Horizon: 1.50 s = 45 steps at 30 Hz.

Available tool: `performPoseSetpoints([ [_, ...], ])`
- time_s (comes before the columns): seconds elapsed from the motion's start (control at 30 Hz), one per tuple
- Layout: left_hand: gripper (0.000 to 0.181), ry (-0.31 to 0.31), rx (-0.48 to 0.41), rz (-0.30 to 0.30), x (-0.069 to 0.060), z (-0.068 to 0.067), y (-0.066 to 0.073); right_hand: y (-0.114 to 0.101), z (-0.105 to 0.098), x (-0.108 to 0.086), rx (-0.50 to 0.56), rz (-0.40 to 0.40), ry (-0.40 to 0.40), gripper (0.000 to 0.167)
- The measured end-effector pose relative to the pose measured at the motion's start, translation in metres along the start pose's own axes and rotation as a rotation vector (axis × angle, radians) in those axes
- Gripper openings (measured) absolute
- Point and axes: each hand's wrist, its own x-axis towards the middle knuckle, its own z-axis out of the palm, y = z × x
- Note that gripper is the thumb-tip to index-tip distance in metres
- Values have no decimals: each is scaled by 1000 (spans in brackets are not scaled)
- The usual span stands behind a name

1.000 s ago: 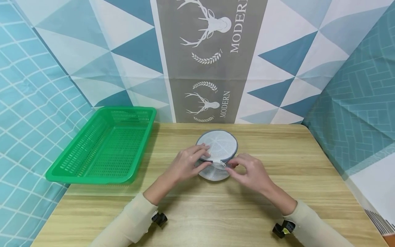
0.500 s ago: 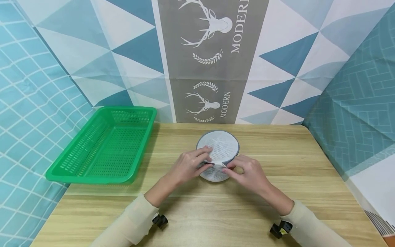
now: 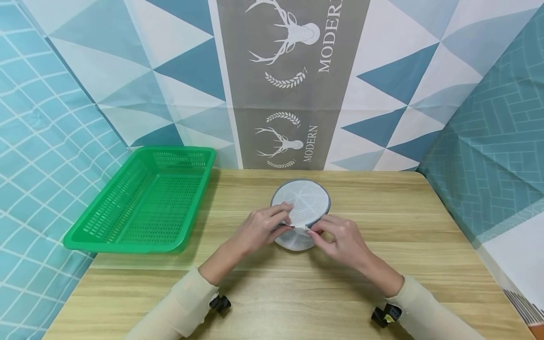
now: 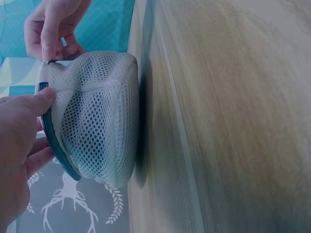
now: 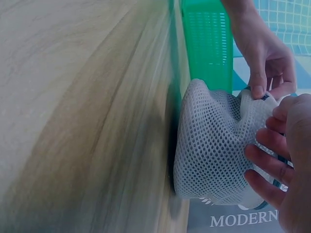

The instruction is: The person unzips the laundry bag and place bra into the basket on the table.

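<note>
A round white mesh laundry bag (image 3: 305, 198) with a grey-blue zipper edge stands on the wooden table, near its middle. My left hand (image 3: 260, 227) pinches the zipper edge between thumb and fingers, with fingertips over the top panel. Just to the right, my right hand (image 3: 343, 238) pinches the edge at the small white zipper pull, which its fingers mostly cover. In the left wrist view the mesh side (image 4: 95, 121) bulges toward the table, and the left thumb (image 4: 41, 101) presses on the trim. The right fingers (image 5: 269, 162) lie against the mesh in the right wrist view.
A green slotted plastic basket (image 3: 127, 247) stands at the left of the table (image 3: 276, 302). A patterned cloth backdrop (image 3: 280, 85) rises behind the table, with blue cloths along both sides. A dark wrist camera (image 3: 220, 303) sits below the left sleeve.
The zipper pull, plainly visible a second ago, is now mostly under the right fingers. Both hands have shifted only slightly, and the bag stays in about the same place.
</note>
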Motion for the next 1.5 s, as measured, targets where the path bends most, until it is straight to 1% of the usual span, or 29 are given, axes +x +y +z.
performPoseSetpoints([
  [0.43, 18, -60, -80, -40, -5, -3, -3, 3, -3, 2, -44, -23, -20, 10],
  [0.53, 18, -64, -98, -52, -6, -3, -4, 3, -4, 3, -45, -28, -17, 9],
  [0.7, 19, -53, -103, -61, -6, -3, -5, 1, -3, 4, -43, -29, -13, 7],
  [0.83, 22, -55, -101, -59, -6, -2, -5, -1, -2, 5, -43, -33, -16, 7],
  [1.0, 25, -55, -97, -52, -6, -1, -4, -3, 0, 6, -47, -75, -21, 5],
  [1.1, 22, -45, -85, -37, -5, 0, -4, -3, 1, 5, -49, -99, -23, 11],
  [1.2, 20, -35, -73, -19, -5, 0, -5, -3, 2, 5, -46, -99, -24, 13],
  [1.33, 18, -34, -68, -6, -4, 1, -4, -4, 2, 4, -46, -93, -27, 8],
  [1.5, 15, -53, -74, -15, -3, 0, -5, -4, 1, 3, -49, -105, -18, 7],
])
